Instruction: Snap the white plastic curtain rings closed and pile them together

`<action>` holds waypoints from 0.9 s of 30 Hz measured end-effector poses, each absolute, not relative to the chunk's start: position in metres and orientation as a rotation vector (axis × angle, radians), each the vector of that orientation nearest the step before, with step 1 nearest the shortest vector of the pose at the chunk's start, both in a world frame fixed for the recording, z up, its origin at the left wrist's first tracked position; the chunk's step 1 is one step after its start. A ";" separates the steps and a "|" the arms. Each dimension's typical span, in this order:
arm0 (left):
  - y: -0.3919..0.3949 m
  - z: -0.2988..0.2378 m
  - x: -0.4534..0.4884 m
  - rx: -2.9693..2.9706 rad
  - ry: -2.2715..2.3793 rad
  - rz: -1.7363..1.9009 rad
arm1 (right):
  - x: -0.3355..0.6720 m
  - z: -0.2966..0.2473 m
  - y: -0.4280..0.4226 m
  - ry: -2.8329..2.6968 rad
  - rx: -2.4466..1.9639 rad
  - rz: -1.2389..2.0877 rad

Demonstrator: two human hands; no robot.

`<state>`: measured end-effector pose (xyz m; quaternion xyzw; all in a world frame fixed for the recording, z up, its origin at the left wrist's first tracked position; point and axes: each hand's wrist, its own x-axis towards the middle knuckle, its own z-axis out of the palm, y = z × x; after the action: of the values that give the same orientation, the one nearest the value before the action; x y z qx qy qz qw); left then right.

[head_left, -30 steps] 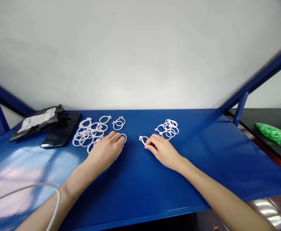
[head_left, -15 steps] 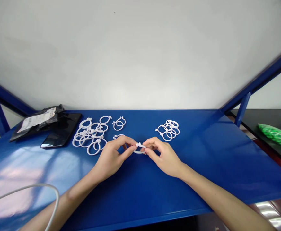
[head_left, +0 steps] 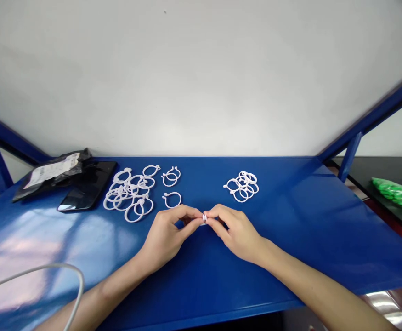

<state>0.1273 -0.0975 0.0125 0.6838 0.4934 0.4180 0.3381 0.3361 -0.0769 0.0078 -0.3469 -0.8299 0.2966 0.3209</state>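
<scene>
Pinched between both hands is a white plastic ring (head_left: 204, 218), its two knobbed ends pressed close together. My left hand (head_left: 173, 232) grips one side with thumb and fingertips. On the other side, my right hand (head_left: 233, 232) holds it the same way. Most of the ring is hidden behind the fingers. Just beyond my left hand lies a single open white ring (head_left: 172, 200), with a pair of open rings (head_left: 171, 176) behind it. A pile of white rings (head_left: 128, 193) spreads to the left, and a smaller cluster of rings (head_left: 242, 186) lies to the right.
A black package with a white label (head_left: 54, 172) and a dark phone-like slab (head_left: 80, 197) lie at the left of the blue table (head_left: 290, 220). A white cable (head_left: 78, 276) loops over my left forearm. Green material in plastic (head_left: 395, 195) sits on a dark surface at right.
My hands have moved closer together and slightly nearer to me. The ring's ends, apart before, are now pressed together. The single open ring behind my left hand shows more fully.
</scene>
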 end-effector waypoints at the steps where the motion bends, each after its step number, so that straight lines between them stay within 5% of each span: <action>1: -0.098 0.012 0.128 1.791 1.270 1.094 | 0.337 0.007 -0.078 -2.203 -0.888 0.743; 12: -0.101 0.005 0.125 2.202 1.157 1.133 | 0.340 0.010 -0.078 -2.489 -0.730 0.250; 17: -0.090 0.007 0.120 2.478 1.138 1.129 | 0.339 0.008 -0.067 -2.417 -0.783 0.298; 27: -0.056 0.001 0.070 2.729 2.087 0.448 | 0.380 0.015 -0.027 -2.194 -1.447 -0.139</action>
<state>0.0700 -0.0559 0.0007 0.7775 0.5945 0.1277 -0.1606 0.3800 -0.0274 0.0151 -0.5320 -0.8067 -0.0510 0.2522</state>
